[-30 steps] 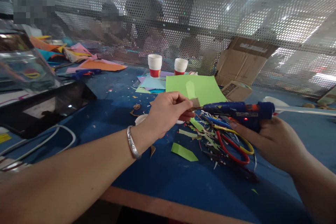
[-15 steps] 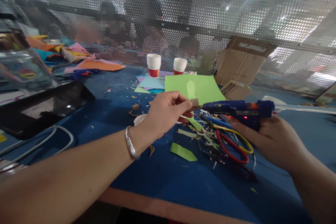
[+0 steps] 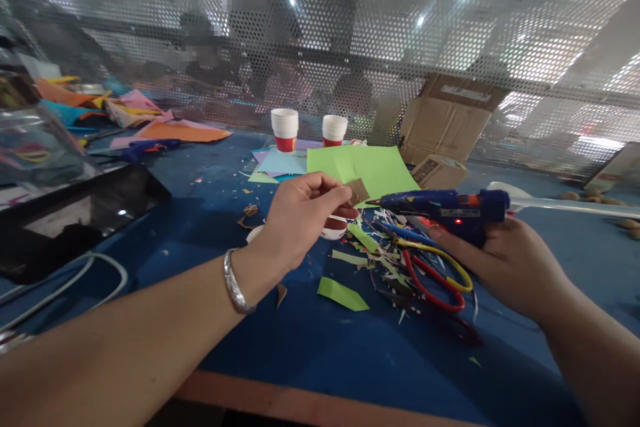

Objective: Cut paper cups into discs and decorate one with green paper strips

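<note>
My left hand (image 3: 311,217) pinches a small brown piece of cardboard (image 3: 357,193) between thumb and fingertips above the table. A pale green paper strip (image 3: 345,165) shows just behind it; whether the two are joined I cannot tell. My right hand (image 3: 515,267) is wrapped round the handle of a blue glue gun (image 3: 440,205), its red light lit and a clear glue stick (image 3: 560,204) out of its back. The nozzle points left and ends close to the cardboard's right edge. Below lie scissors with red and yellow handles (image 3: 440,280) among paper scraps.
A green paper sheet (image 3: 385,167) lies behind my hands, near two stacks of paper cups (image 3: 285,128) (image 3: 334,129). A cardboard box (image 3: 445,120) leans at the mesh screen. A black tablet-like device (image 3: 75,220), white cable (image 3: 107,260) and coloured paper (image 3: 185,131) are at left.
The cardboard has turned and moved slightly left with my left hand, showing more of its face. The nozzle has come apart from it a little. The whole view has shifted slightly.
</note>
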`<act>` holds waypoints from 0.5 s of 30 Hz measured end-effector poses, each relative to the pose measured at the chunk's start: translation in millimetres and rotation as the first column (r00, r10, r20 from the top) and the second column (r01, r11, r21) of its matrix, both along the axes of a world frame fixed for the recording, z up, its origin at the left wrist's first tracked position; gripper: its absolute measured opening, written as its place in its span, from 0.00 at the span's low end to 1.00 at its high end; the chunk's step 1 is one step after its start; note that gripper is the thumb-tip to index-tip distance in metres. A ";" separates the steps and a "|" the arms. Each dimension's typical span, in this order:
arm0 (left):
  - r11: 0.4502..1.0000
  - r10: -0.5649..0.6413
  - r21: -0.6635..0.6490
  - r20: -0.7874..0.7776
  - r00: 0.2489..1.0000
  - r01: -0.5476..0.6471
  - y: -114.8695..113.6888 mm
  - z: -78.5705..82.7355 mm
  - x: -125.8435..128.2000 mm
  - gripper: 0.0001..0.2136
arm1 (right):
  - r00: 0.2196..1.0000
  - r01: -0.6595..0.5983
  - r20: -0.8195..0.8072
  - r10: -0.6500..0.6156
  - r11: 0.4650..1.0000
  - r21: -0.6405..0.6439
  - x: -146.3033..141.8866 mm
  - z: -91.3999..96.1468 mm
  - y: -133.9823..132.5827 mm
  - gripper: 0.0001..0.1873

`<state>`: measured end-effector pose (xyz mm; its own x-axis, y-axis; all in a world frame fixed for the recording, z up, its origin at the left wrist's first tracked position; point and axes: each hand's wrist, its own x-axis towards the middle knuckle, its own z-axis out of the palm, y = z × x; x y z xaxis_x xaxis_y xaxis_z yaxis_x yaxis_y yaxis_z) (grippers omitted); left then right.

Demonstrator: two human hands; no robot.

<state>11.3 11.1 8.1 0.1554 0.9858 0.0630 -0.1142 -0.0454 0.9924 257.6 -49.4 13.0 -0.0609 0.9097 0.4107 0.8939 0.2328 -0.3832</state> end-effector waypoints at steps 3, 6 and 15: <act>1.000 0.029 0.011 0.001 1.000 -0.029 0.7 0.3 -0.7 0.06 | 0.995 0.033 -0.095 -0.042 0.995 -0.093 1.8 2.4 -0.5 0.25; 0.998 0.067 0.013 0.003 0.998 -0.067 3.8 -2.2 -1.9 0.06 | 0.975 0.123 -0.169 -0.142 0.985 -0.118 10.7 6.5 0.8 0.28; 1.000 0.012 0.013 -0.028 1.000 -0.012 9.0 -6.4 -5.3 0.07 | 0.958 0.214 -0.091 -0.272 0.890 -0.404 63.0 1.8 20.4 0.33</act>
